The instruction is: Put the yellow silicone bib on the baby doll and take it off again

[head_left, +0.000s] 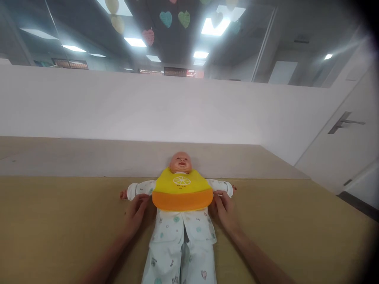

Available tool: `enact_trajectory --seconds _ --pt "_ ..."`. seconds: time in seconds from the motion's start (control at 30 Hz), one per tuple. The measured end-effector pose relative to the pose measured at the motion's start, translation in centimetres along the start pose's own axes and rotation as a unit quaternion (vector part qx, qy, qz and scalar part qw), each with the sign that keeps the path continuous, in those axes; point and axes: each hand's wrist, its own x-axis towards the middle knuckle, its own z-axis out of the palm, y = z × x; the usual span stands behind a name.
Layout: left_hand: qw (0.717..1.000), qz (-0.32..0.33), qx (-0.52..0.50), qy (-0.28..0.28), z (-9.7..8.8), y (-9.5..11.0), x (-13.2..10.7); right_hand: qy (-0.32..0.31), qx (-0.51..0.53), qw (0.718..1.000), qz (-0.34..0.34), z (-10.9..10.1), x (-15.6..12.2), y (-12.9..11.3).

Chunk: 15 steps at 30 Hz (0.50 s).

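Observation:
A baby doll [180, 162] lies on its back with its arms spread out to both sides. It wears a white printed top and white printed trousers [166, 256]. Over its chest lies a yellow bib [166, 183] with a white citrus slice and a smiling face, and an orange pocket along the bottom. My left hand [137, 213] is closed at the left end of the orange pocket, beside the doll's sleeve. At the right end of the pocket, my right hand [224, 209] pinches the bib's edge. The fingertips are small and partly hidden against the bib and sleeves.
The doll rests on a wide tan table [74, 221], with a paler strip [89, 157] behind its head. Beyond stands a white wall [133, 106] topped by glass with paper hearts. A door handle [345, 121] shows at the right.

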Motion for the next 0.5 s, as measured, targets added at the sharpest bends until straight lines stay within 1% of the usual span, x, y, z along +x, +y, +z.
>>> enact_trajectory --seconds 0.1,0.17,0.23,0.3,0.4,0.5 --pt "0.998 0.004 0.044 -0.038 -0.3 -0.5 0.6 -0.032 -0.065 0.997 -0.012 -1.2 0.8 0.6" --pt "0.996 0.014 0.072 -0.046 -0.4 -1.0 0.8 -0.077 -0.097 0.992 -0.022 -1.8 1.1 0.8" --pt "0.994 0.038 0.082 -0.055 -0.4 -1.7 1.0 -0.119 -0.125 0.984 -0.031 -2.1 1.3 0.7" --pt "0.992 0.067 0.093 -0.056 -0.3 -2.2 1.1 -0.146 -0.162 0.975 -0.044 -2.1 1.3 0.5" --pt "0.990 0.084 0.103 -0.049 -0.3 -2.7 1.2 -0.153 -0.228 0.959 -0.066 -1.9 1.1 0.3" --pt "0.993 0.061 0.097 -0.040 -0.1 -2.8 1.2 -0.140 -0.263 0.952 -0.069 -1.8 1.0 0.5"
